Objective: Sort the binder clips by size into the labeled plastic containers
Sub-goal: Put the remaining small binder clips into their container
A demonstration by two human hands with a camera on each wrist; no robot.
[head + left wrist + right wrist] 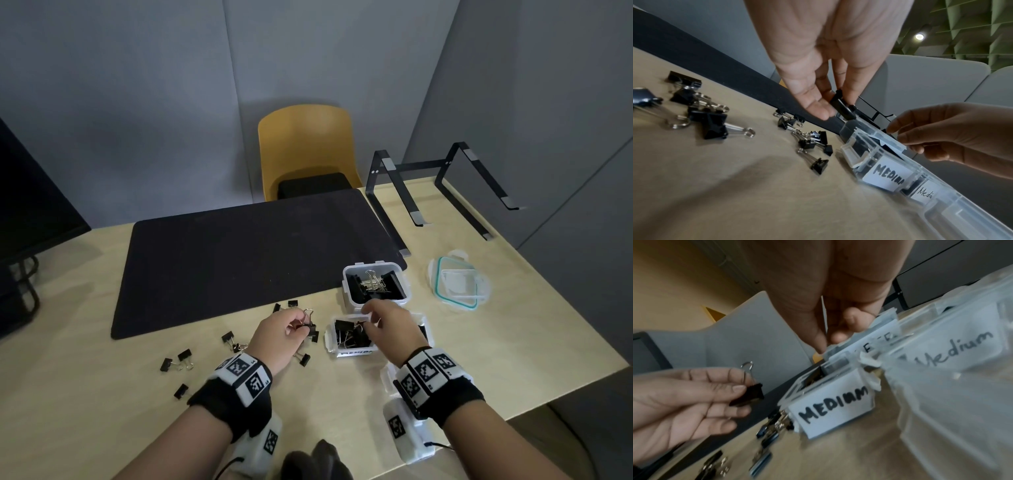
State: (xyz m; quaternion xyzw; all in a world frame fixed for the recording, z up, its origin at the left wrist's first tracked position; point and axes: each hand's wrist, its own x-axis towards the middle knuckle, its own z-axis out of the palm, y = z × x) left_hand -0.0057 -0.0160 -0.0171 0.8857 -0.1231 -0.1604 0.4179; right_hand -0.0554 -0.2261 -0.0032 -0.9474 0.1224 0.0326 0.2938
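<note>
Our left grip (279, 334) pinches a black binder clip (310, 329) just left of the MEDIUM container (352, 353). Our right grip (390, 325) hovers above that container; whether it holds anything, we cannot tell.

Black binder clips (181, 356), yellow chair (305, 144)

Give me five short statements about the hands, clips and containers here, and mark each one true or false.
1. The left hand pinches a black binder clip. True.
2. The right hand is over the round lid. False: it is over the container labeled MEDIUM; the lid lies apart, to the right.
3. The far container holds no clips. False: black clips lie in it.
4. Loose clips lie on the table left of the containers. True.
5. The laptop stand carries a laptop. False: it carries nothing.
</note>
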